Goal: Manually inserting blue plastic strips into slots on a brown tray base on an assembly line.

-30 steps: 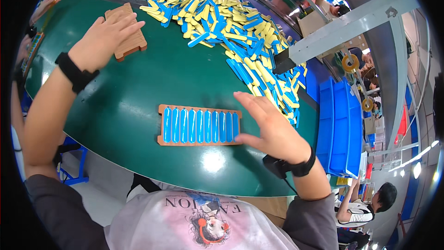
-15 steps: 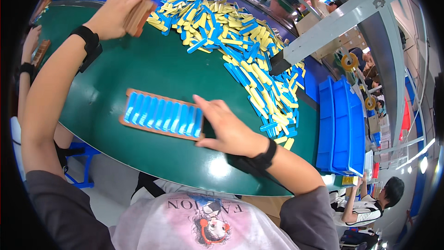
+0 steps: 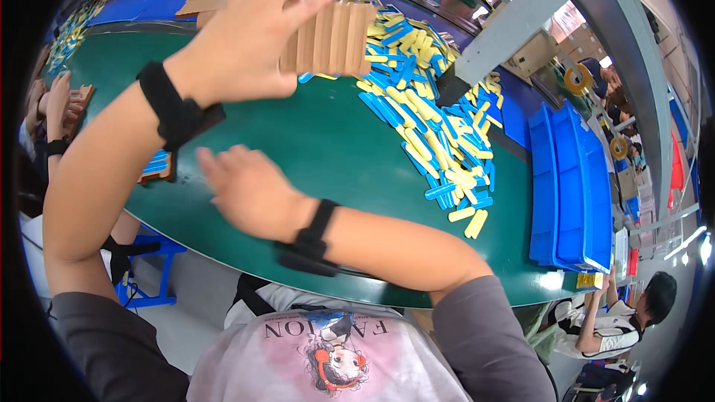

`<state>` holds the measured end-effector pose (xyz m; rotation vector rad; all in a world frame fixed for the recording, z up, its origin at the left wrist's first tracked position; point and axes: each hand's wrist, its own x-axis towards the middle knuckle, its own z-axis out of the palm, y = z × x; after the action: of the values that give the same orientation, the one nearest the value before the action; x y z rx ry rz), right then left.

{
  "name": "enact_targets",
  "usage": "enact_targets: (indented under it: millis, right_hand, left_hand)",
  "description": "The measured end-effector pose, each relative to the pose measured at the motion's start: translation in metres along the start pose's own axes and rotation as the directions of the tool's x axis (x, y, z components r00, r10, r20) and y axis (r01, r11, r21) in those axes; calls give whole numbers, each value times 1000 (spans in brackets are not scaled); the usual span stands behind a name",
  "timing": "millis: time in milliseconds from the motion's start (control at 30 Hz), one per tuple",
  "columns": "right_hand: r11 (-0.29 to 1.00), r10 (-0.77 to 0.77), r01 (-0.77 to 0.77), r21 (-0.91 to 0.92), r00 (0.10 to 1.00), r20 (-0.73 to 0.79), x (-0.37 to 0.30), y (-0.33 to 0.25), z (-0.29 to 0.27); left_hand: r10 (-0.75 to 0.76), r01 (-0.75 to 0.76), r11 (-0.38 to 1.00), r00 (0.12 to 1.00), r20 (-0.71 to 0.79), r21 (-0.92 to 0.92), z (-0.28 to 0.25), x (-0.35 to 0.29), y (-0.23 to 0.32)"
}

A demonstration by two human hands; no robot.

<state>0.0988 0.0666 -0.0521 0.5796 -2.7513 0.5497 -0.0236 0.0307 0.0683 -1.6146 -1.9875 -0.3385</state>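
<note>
My left hand is raised over the far part of the green table, its thumb and fingers gripping a brown grooved tray. The grooves face me and look bare. Beyond the tray lies a heap of blue and yellow flat, round-ended strips, partly covered by it. My right hand is lower, over the middle left of the table, fingers stretched out and slightly blurred, holding nothing. Another brown tray, filled with blue strips, rests at the left, mostly hidden behind my left forearm.
A brown piece shows behind my left hand. Blue bins stand at the table's right end. A grey metal beam reaches over the heap. Another person's hands are at the far left, beside a brown tray.
My left hand has moved right with a brown tray, now turned grooves toward me. The tray of blue strips has shifted left, and my right hand has let it go.
</note>
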Motion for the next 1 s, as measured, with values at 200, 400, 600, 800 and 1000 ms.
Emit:
enact_targets:
  millis: [200, 400, 600, 800, 1000]
  right_hand:
    - [856, 187, -279, -435, 952, -242, -126, 98, -88]
    - [786, 478, -504, -359, 863, -163, -183, 117, -124]
    - [779, 592, -620, -94, 776, -219, -188, 122, -129]
    - [787, 589, -612, -71, 781, -207, -191, 123, -128]
    - [749, 642, -662, -20, 733, -227, -198, 128, -130]
  left_hand:
    - [67, -28, 982, 975, 211, -185, 46, -25, 41]
    - [242, -25, 906, 850, 468, -423, 63, -28, 100]
    - [382, -123, 906, 648, 659, -404, 56, 2, 105]
    - [390, -17, 789, 786, 480, -614, 103, 45, 113]
    - [440, -136, 823, 765, 470, -551, 133, 65, 130]
